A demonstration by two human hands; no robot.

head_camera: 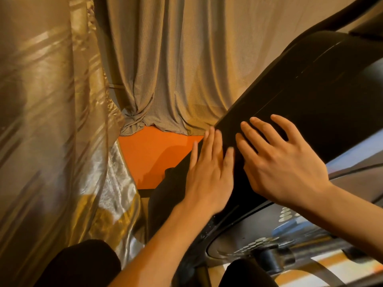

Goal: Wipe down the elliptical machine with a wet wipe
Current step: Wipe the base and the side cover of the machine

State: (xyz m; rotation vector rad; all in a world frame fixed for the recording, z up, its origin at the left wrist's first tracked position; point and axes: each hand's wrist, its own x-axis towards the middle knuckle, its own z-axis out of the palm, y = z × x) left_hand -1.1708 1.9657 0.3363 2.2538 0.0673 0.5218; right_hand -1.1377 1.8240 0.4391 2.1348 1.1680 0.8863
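The left hand (209,175) and right hand (284,164) are pressing flat, fingers straight, on the elliptical machine (323,85), its black housing slanting from lower centre to upper right, right hand further up; no wet wipe is showing, perhaps under a palm.

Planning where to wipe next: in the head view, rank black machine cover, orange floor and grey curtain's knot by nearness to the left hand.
1. black machine cover: under the left hand, touched.
2. orange floor: just left, lower down.
3. grey curtain's knot: upper left, past the floor.
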